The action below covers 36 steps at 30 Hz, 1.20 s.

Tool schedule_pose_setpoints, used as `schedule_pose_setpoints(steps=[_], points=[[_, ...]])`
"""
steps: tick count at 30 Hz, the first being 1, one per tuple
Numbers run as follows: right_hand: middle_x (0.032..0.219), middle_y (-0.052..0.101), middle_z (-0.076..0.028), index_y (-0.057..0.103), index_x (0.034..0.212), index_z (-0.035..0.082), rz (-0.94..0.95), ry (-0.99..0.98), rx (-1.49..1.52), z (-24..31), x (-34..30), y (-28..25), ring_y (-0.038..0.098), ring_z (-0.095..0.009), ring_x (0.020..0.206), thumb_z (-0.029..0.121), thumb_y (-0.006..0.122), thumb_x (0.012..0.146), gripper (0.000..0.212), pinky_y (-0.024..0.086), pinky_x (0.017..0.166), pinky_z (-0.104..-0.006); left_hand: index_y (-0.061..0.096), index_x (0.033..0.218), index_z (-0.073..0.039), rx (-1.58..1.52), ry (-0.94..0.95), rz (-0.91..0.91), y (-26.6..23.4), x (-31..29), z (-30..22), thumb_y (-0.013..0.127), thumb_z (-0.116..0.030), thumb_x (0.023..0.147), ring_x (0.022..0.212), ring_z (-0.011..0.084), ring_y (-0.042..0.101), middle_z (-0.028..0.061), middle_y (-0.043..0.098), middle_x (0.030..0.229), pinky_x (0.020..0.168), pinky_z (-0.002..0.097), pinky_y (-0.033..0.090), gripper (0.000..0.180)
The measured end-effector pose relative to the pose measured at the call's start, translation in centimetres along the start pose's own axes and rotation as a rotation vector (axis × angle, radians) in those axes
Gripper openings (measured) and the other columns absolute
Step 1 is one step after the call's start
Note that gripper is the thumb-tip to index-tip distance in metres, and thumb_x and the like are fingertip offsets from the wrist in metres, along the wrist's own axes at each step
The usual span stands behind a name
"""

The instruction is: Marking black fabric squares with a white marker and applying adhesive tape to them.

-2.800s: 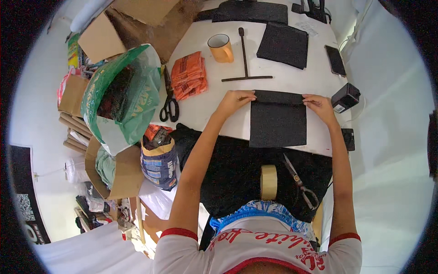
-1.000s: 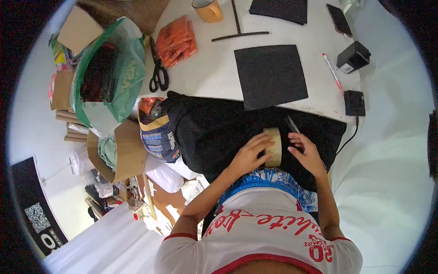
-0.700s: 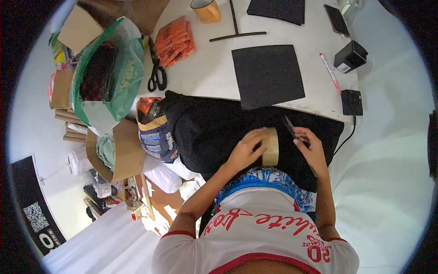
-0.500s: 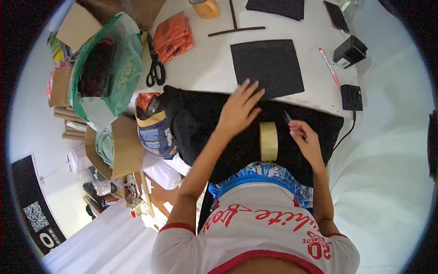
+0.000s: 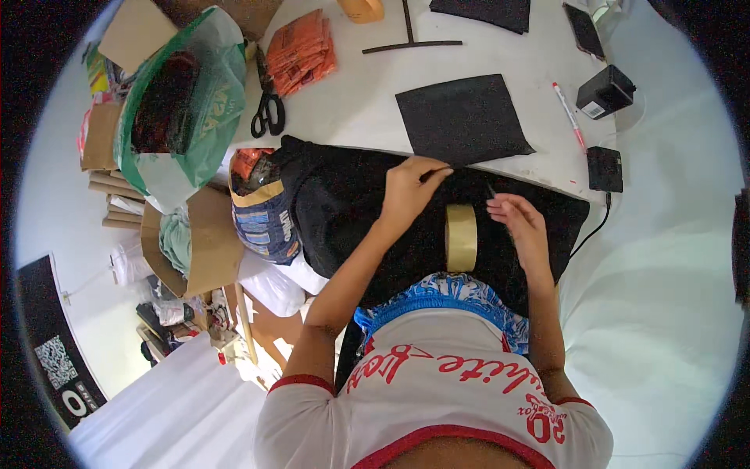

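Left hand [image 5: 410, 189] moved from tape [image 5: 461, 239] to black sheet [image 5: 462, 119] since earlier, white tabletop [image 5: 355, 117] ahead, black cloth [image 5: 340, 207] over lap, sheet on tabletop at near rim, its near edge pinched by left hand, tape on cloth between hands, right hand [image 5: 519, 220] curled round mostly hidden scissors [image 5: 491, 191].

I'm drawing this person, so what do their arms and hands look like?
The left hand and right hand wear no gloves, and both forearms are bare. The short white sleeves have red edges.
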State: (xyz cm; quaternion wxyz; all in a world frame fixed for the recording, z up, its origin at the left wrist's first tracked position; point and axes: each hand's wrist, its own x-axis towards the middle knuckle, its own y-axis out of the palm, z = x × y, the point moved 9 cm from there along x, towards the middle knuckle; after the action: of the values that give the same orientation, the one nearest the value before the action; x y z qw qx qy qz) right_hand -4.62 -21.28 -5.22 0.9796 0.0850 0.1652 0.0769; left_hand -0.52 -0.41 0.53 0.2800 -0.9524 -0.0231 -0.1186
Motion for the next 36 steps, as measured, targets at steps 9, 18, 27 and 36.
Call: schedule_pose_setpoints(steps=[9,18,27,36], points=[[0.085,0.064,-0.017,0.058,0.1,-0.008,-0.193,0.055,-0.138,1.2,2.9,3.2,0.065,-0.021,0.072,0.035,0.049,0.093,0.044,0.052,0.063,-0.028,0.068,0.078,0.0,-0.12,-0.083,-0.073,1.4,-0.6,-0.7,0.074,-0.01,0.07,0.066,0.0238,0.063,0.0127,0.064,0.074,0.057,0.0302,0.049,0.014],[0.07,0.065,-0.014,0.06,0.085,-0.008,-0.227,0.125,-0.132,1.7,4.0,1.3,0.065,-0.019,0.057,0.032,0.054,0.09,0.041,0.049,0.048,-0.0246,0.063,0.071,0.001,-0.128,-0.104,-0.057,2.5,-0.2,-0.9,0.076,-0.008,0.066,0.065,0.0223,0.061,0.0109,0.062,0.07,0.059,0.0302,0.047,0.016],[0.068,0.064,-0.015,0.058,0.083,-0.007,-0.254,0.207,-0.159,2.3,5.0,-0.1,0.064,-0.02,0.055,0.023,0.048,0.089,0.032,0.048,0.045,-0.0253,0.058,0.071,0.0,-0.072,-0.074,-0.021,2.9,0.9,-1.3,0.076,-0.009,0.068,0.064,0.0184,0.059,0.0093,0.059,0.069,0.059,0.0295,0.045,0.021],[0.069,0.064,-0.017,0.054,0.08,-0.006,-0.08,0.066,-0.173,3.7,7.5,4.1,0.064,-0.02,0.056,0.013,0.047,0.089,0.022,0.049,0.047,-0.0257,0.059,0.072,-0.005,-0.871,-0.628,-0.221,-2.4,-0.3,3.4,0.068,-0.011,0.082,0.066,0.0023,0.046,-0.0055,0.054,0.071,0.062,0.0197,0.037,0.015]])
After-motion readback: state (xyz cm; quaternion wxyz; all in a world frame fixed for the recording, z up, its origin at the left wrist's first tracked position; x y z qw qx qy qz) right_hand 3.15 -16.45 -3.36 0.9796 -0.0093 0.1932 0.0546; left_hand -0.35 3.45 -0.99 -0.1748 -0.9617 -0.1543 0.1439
